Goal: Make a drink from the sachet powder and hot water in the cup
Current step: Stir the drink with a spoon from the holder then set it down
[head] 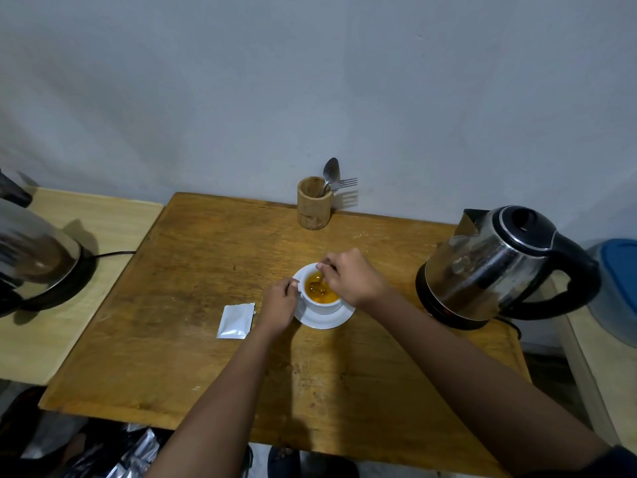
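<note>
You are in a plain home kitchen corner, at a worn wooden table [206, 305] pushed against a bare pale wall [310, 81]. At the table's far edge a wooden holder [314, 205] keeps a spoon and fork, on its right side an electric kettle [496, 267] sits on its base, and near its middle a white cup [322, 305] stands on a saucer [327, 320]. Left of the table a second steel kettle [31, 250] stands on a paler side table [86, 305].
</note>
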Demonstrator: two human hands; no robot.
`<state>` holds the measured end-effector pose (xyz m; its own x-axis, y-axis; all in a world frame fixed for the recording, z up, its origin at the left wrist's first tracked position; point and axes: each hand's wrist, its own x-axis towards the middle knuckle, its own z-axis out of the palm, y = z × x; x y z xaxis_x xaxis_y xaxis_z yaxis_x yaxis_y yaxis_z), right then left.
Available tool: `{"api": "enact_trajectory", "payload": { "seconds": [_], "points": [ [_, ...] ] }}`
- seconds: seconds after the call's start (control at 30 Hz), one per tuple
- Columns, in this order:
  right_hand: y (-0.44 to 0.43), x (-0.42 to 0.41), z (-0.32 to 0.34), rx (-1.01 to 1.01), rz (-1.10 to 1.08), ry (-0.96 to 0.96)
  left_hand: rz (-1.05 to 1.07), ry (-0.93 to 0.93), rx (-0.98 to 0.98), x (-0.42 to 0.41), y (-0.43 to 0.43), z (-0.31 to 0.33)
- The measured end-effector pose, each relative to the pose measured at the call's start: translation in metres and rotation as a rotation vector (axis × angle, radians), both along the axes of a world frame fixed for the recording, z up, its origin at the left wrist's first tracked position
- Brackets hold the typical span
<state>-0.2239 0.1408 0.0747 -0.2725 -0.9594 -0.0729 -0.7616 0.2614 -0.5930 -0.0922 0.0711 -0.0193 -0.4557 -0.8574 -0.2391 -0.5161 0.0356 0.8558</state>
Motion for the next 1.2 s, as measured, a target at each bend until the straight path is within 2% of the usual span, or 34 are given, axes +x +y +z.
{"api": "enact_trajectory", "payload": {
  "seconds": [0.23, 0.47, 0.7, 0.83, 1.07, 1.2],
  "points": [
    [0.007, -0.016, 0.004, 0.042, -0.005, 0.052, -0.015, -0.001, 0.022, 0.001, -0.001, 0.002],
    [-0.006, -0.008, 0.002, -0.021, -0.018, 0.053, -0.024, -0.019, 0.020, 0.001, -0.002, 0.002],
    [0.003, -0.003, -0.005, -0.033, 0.057, 0.009, -0.045, -0.012, 0.001, 0.001, -0.002, 0.005],
    [0.016, -0.012, 0.002, -0.044, 0.170, 0.017, -0.048, -0.028, 0.019, 0.001, -0.003, 0.004],
    [0.033, -0.026, 0.021, -0.212, 0.315, 0.061, -0.038, -0.083, 0.003, -0.003, -0.001, 0.007],
    [0.041, -0.027, 0.015, -0.328, 0.238, 0.048, -0.026, -0.112, -0.013, -0.005, 0.000, 0.009]
  ]
}}
